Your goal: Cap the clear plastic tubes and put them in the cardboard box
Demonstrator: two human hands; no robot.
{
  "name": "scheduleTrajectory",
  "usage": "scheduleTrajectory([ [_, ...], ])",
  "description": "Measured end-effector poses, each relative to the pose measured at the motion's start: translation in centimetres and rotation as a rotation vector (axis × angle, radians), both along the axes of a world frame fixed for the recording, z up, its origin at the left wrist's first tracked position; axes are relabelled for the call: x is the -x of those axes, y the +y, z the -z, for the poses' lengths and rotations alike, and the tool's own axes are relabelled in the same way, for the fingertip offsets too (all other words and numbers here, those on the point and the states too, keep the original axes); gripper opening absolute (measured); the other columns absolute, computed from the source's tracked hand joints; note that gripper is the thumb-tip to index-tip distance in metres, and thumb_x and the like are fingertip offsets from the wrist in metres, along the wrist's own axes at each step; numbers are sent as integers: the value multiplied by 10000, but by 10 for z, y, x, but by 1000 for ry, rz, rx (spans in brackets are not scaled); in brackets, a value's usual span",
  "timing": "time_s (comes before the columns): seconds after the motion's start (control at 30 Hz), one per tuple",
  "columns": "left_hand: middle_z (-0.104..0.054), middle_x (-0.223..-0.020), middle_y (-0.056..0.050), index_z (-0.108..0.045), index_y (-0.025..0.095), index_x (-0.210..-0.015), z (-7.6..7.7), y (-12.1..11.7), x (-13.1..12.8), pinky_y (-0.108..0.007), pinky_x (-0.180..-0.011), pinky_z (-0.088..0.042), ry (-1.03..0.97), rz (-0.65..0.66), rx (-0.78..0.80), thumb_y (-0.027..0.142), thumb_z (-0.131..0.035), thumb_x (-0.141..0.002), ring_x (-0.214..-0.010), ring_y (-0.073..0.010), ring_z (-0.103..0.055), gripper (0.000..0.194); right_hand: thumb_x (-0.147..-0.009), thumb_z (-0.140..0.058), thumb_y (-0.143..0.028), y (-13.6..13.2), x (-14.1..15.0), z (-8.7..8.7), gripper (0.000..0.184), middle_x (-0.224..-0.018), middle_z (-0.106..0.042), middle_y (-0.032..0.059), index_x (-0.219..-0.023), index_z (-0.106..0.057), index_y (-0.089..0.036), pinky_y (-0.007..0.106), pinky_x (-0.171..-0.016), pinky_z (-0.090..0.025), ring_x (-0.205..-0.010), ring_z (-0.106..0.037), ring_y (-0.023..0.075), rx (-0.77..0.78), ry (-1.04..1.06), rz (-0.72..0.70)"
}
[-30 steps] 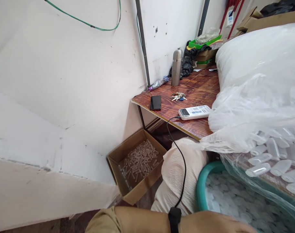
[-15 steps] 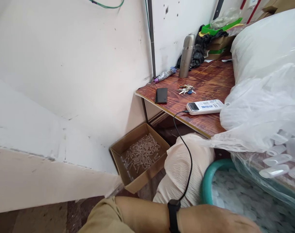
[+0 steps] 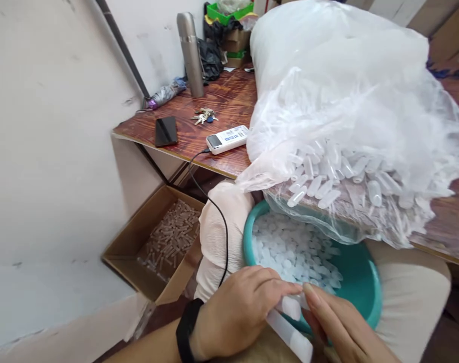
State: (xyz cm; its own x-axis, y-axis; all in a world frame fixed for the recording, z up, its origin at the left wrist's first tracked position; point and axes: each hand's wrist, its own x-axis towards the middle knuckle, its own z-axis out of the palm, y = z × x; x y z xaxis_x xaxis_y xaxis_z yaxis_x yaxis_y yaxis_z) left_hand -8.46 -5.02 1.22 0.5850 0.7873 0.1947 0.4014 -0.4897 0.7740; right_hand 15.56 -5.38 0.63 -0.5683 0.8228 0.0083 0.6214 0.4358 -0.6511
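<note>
My left hand (image 3: 240, 307), with a black band on its wrist, is closed around translucent plastic tubes (image 3: 289, 335). At least two of them stick out below its fingers. Close against it, my right hand (image 3: 338, 322) pinches a small translucent plastic piece (image 3: 302, 301) between thumb and fingers; its exact shape is partly hidden. Both hands are over the near rim of a teal basin (image 3: 373, 282). Inside the basin lie many small whitish plastic caps (image 3: 289, 247). More tubes (image 3: 327, 176) spill from the mouth of a large clear plastic bag (image 3: 338, 65) on the table.
A cardboard box (image 3: 127, 257) of small clear tubes stands at lower left by the wall. On the wooden table (image 3: 229, 101) are a phone (image 3: 166, 131), keys (image 3: 204, 116), a steel flask (image 3: 191, 55) and a white power bank (image 3: 227, 139) with a black cable (image 3: 223, 222) hanging down.
The view has swung right, bringing the basin and bag further in. Both hands now show together with tubes; earlier only my left forearm and part of that hand were visible.
</note>
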Motion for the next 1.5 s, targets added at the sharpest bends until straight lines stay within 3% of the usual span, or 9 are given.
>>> scheduleTrajectory([
  [0.13, -708, -1173, -65, -572, 252, -1320, 13, -6, 22, -331, -976, -529, -52, -102, 82, 192, -491, -998, -1096, -200, -651, 337, -1077, -180, -475, 21, 7, -4, 578, -774, -731, -2, -895, -690, -274, 256, -719, -579, -733, -704, 178, 432, -2, -3],
  [0.33, -720, -1123, -54, -635, 219, -1241, 84, 16, 125, -351, -927, -536, -7, -1203, 284, 488, -596, -926, -1028, -238, -675, 416, -964, -325, -491, 79, -56, 67, 515, -1193, -693, 207, -1202, -642, -163, 558, -945, -527, -1108, -654, 398, -41, -375, 237],
  [0.5, -658, -1216, -116, -587, 142, -1291, 155, 41, 200, -478, -956, -527, 116, -1478, 420, 393, -625, -940, -1070, -267, -651, 432, -917, -340, -430, 108, -69, 100, 673, -1448, -525, 274, -1449, -449, -32, 629, -1101, -377, -1388, -426, 456, -107, -413, 279],
  [0.63, -511, -1436, -128, -538, 188, -1356, 176, 53, 213, -583, -1044, -457, 187, -1573, 426, 328, -658, -933, -1278, -325, -530, 462, -916, -364, -458, 127, -54, 102, 688, -1478, -518, 234, -1464, -471, -54, 636, -1166, -289, -1433, -365, 452, -121, -421, 288],
  [0.8, -307, -1559, -233, -368, 112, -1483, 161, 71, 187, -552, -1232, -206, 173, -1457, 182, 220, -743, -804, -1504, -354, -227, 783, -935, -390, -488, 148, -39, 104, 583, -1414, -616, 117, -1433, -554, -234, 634, -1175, -273, -1413, -410, 426, -74, -401, 269],
  [0.93, -342, -1534, -181, -393, 157, -1447, 124, 83, 146, -406, -1210, -306, 115, -1309, -126, 227, -662, -856, -1477, -237, -289, 653, -962, -377, -521, 152, -27, 105, 537, -1343, -673, 107, -1375, -607, -266, 600, -1113, -383, -1336, -516, 411, 45, -379, 247],
  [1.13, -507, -1358, -130, -559, 211, -1263, 53, 72, 73, -453, -1113, -427, -56, -935, -665, 162, -647, -888, -1335, -253, -463, 388, -1008, -349, -582, 127, -21, 92, 526, -1184, -751, 95, -1233, -686, -246, 400, -897, -583, -1095, -714, 305, 293, -341, 167],
  [1.33, -563, -1262, -86, -615, 256, -1182, 13, 50, 18, -383, -1025, -509, -3, -451, -384, 101, -570, -944, -1201, -207, -571, 288, -1018, -401, -526, 68, -13, 53, 441, -1264, -672, 112, -1256, -627, -231, 442, -1005, -519, -1155, -662, 271, 366, -248, 70],
  [1.5, -605, -1260, -88, -580, 231, -1255, 16, 39, -13, -383, -1049, -490, 188, -46, -140, 189, -506, -1005, -1221, -209, -568, 264, -1008, -480, -459, 23, -18, 26, 424, -1503, -534, 82, -1389, -577, -298, 525, -1125, -420, -1382, -490, 289, 325, -202, -56],
])
